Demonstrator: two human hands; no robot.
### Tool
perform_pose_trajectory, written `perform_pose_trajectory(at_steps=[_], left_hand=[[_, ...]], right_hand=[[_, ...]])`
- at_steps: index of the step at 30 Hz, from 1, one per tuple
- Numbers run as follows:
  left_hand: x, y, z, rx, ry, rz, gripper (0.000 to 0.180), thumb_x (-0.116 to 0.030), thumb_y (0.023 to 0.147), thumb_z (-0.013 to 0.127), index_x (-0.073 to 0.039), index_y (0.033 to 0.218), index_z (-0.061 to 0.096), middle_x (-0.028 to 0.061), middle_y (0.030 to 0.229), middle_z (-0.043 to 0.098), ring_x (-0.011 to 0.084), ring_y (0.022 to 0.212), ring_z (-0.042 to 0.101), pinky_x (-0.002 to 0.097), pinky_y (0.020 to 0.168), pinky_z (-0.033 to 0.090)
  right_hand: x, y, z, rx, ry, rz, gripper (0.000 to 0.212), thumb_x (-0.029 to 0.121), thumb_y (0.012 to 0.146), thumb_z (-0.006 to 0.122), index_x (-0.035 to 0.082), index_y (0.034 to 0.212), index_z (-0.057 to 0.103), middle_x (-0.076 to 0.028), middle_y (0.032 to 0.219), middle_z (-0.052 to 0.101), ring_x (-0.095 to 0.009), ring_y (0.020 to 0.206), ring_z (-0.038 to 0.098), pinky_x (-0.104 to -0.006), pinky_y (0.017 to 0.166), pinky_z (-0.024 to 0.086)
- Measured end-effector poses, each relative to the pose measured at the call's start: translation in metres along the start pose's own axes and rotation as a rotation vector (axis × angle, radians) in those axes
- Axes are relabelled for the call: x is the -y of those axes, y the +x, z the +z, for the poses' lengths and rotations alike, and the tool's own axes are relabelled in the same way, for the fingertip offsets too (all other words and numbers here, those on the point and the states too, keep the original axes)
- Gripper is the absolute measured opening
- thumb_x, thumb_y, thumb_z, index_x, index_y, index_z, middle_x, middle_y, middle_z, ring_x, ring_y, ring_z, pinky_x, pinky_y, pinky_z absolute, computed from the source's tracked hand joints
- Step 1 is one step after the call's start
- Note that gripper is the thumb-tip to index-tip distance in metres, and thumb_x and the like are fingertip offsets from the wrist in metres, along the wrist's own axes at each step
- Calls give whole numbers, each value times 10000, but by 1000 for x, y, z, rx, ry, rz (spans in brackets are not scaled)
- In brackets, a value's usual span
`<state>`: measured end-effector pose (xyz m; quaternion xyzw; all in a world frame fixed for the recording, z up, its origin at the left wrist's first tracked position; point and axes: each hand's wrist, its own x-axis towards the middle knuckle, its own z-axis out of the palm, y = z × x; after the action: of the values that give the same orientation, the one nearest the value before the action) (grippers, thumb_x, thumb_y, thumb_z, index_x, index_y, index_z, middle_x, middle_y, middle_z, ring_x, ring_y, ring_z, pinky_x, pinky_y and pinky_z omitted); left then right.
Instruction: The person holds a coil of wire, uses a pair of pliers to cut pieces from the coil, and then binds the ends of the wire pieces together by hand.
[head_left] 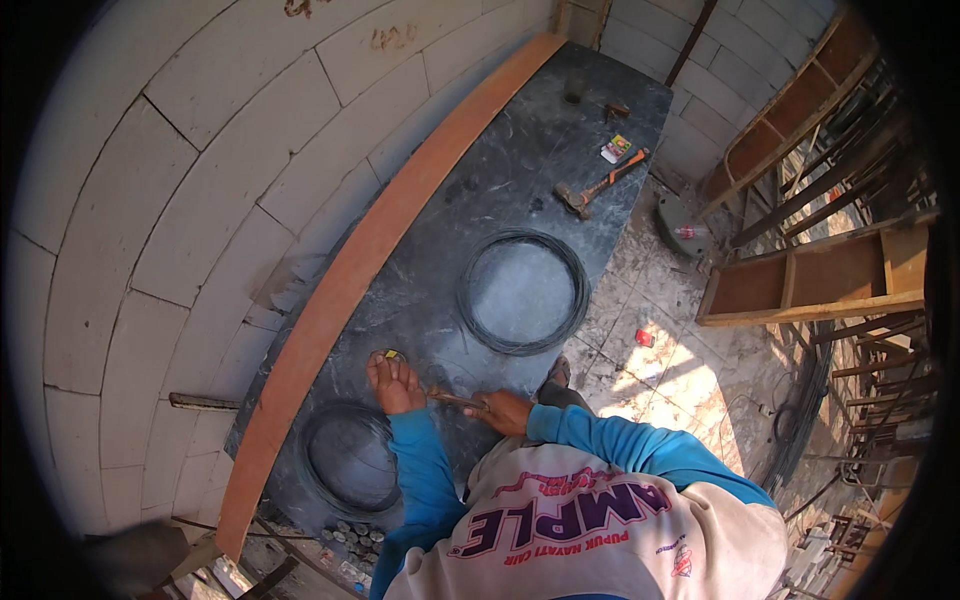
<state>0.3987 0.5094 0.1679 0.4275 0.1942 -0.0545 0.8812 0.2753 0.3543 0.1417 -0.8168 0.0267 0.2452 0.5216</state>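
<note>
My left hand (393, 385) is closed over the dark tabletop, its fingers curled. A small yellow-and-black object (392, 354) shows at its fingertips; its kind is too small to tell. In my right hand (507, 413), close to my body, is a slim brown tool (452, 399) pointing toward the left hand. Its working end is too small to make out. One coil of thin dark wire (578, 300) lies flat beyond my hands. A second wire coil (305, 455) lies left of my left forearm, which partly covers its edge.
A long reddish-brown board (385, 240) runs along the block wall (210, 200). At the far end of the dark table (430, 260) lie a hammer (577, 200) and a small colourful packet (615, 149). Wooden frames (820, 275) stand on the right.
</note>
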Motion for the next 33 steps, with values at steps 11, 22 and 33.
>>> perform_pose_trajectory(at_steps=[11,22,33], left_hand=[[12,-6,-2,-47,41,18,101,-213,972,506,-120,1009,505,-45,609,356,41,457,262,209,367,216],[-69,-4,-39,-24,-43,164,108,-211,960,535,-109,993,532,-53,617,341,32,466,245,200,377,196],[-78,-71,22,340,61,156,181,-239,967,524,-65,1016,515,-43,610,334,36,454,264,191,392,223]], right_hand=[[-4,10,7,85,-13,64,536,498,950,430,-7,1015,599,-231,806,617,-387,797,614,-471,731,455],[-22,-6,-25,38,-60,287,548,500,935,467,-21,1052,588,-218,810,623,-355,785,612,-444,721,452],[-16,59,36,316,49,119,349,345,904,579,37,1068,566,-162,910,643,-291,824,637,-427,704,489]])
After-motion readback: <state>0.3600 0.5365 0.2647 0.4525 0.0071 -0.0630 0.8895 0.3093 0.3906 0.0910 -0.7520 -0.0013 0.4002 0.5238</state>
